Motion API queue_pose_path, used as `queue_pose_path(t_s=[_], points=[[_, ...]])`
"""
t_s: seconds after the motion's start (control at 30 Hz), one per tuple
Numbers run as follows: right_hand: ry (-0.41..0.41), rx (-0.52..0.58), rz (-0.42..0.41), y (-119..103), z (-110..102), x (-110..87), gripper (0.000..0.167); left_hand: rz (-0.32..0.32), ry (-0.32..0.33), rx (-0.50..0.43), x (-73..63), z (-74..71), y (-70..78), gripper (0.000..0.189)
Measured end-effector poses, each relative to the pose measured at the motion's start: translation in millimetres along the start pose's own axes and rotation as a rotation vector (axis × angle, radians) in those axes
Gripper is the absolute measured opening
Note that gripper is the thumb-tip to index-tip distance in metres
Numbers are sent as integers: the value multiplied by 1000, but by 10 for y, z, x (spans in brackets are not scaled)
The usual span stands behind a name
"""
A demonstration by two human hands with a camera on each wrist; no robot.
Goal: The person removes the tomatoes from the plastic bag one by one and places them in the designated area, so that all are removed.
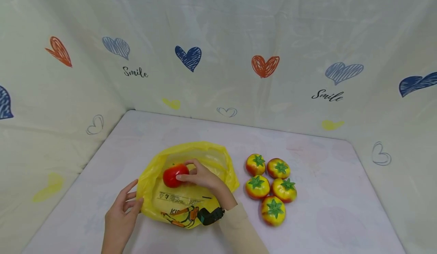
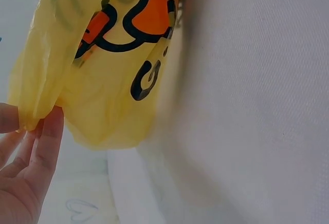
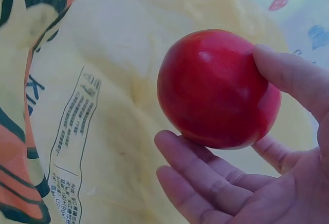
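A yellow plastic bag (image 1: 155, 204) with printed lettering and an orange-and-black drawing lies on the table, its mouth spread wide. My left hand (image 1: 121, 208) pinches the bag's left rim between thumb and fingers; in the left wrist view the thin plastic (image 2: 108, 116) hangs from that grip. Over the bag's opening, my right hand (image 1: 201, 176) holds a shiny red tomato (image 1: 175, 176), apparently artificial. The right wrist view shows the tomato (image 3: 216, 88) between the thumb and fingers, its smooth red side facing the camera.
Several yellow-and-red tomatoes (image 1: 257, 187) with green star-shaped leaves sit grouped right of the bag on the pale table (image 1: 327, 193). A white curtain (image 1: 225, 26) printed with hearts and "Smile" stands behind and at both sides. A dark device (image 1: 211, 216) is at my right wrist.
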State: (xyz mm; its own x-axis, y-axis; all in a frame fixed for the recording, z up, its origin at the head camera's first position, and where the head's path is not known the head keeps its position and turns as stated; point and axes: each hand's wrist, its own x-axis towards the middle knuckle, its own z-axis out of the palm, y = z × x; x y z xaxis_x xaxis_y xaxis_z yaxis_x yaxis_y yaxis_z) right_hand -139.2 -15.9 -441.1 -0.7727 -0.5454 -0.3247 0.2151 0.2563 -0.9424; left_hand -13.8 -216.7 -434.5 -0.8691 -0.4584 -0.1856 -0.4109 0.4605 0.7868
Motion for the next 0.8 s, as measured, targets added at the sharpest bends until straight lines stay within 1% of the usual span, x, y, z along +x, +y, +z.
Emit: queue_pose_path(t_s=[0.1,0.2,0.3,0.37,0.47,0.63,0.73,0.77,0.8], points=[[5,33,-22,-32,-10,-114,50,-14,-21,-8,-73,-57,122,55],[6,49,-50,-65,-31,-242,52,-10,-24,-10,-87,-71,137,55],[12,44,-73,-78,-64,-371,53,16,-15,2,-60,-50,79,55],[24,34,-87,-76,-88,-456,54,22,-5,17,-18,-20,16,56],[43,28,-111,-55,-123,-580,57,30,-7,13,23,4,-57,56],[63,69,-168,38,-192,-769,60,45,-2,0,57,22,-135,57],[105,64,-191,115,-235,-886,62,58,10,10,60,30,-141,56],[126,62,-203,140,-247,-926,63,54,20,4,51,32,-123,56],[148,57,-210,166,-261,-967,63,50,16,-3,38,21,-94,56]])
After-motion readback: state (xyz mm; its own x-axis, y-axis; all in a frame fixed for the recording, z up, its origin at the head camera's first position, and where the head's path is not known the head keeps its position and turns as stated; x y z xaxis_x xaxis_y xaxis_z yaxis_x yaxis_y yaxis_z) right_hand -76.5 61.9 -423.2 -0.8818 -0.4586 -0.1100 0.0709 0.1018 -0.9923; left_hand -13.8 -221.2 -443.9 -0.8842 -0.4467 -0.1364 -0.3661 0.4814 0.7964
